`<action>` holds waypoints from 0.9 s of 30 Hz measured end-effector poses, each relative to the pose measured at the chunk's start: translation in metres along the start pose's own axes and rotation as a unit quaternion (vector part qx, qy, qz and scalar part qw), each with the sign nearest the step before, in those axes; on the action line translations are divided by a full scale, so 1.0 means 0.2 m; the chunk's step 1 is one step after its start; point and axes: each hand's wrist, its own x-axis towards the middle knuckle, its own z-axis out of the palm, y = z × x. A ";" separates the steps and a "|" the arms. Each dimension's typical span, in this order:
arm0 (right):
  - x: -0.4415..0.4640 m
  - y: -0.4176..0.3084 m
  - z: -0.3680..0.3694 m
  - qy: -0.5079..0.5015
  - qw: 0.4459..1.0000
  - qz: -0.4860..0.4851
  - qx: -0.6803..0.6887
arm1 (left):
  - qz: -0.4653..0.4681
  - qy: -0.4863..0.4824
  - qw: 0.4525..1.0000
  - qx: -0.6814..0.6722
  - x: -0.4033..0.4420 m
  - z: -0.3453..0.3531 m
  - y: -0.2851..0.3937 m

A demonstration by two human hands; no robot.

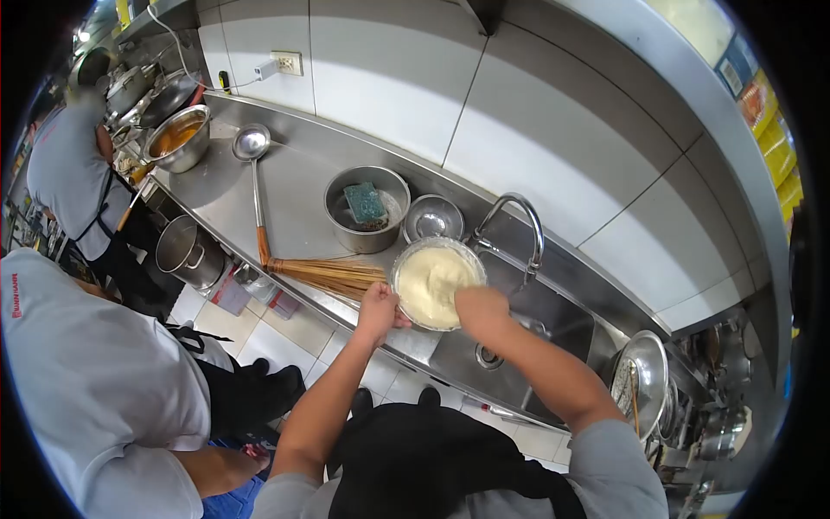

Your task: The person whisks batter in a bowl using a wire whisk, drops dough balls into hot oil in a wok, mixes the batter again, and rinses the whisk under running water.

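Observation:
A bowl (406, 318) of thick pale yellow batter (430, 281) sits at the left edge of the sink. My left hand (380, 311) pinches its rim on the near left side. Over the right side of the batter is my right hand (482, 311), closed and blurred by motion. Whatever it grips is hidden beneath the fingers. The batter's surface shows swirled ridges beside that hand. Just behind the bowl stand a small metal bowl (434, 216) and a deep metal pot (346, 233) with a green scouring pad (365, 202) in it.
A stick brush (324, 275) and a ladle (252, 144) lie on the steel counter to the left. The faucet (532, 225) arches over the sink (536, 381). One co-worker (104, 381) stands close on my left, another (73, 173) farther back. A metal basin (644, 372) is at right.

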 end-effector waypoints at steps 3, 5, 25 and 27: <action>-0.06 0.03 0.00 0.015 0.998 -0.047 0.032 | 0.000 0.008 1.000 0.008 -0.02 0.00 -0.03; 0.00 0.05 0.00 0.020 0.999 0.008 0.026 | 0.018 0.005 0.999 0.028 0.01 0.00 -0.03; -0.30 0.07 0.10 0.074 0.994 -0.054 0.051 | 0.101 0.073 0.968 0.216 0.10 0.02 -0.19; -0.37 0.13 0.14 0.086 0.994 -0.026 0.058 | 0.095 0.066 0.963 0.244 0.11 0.06 -0.23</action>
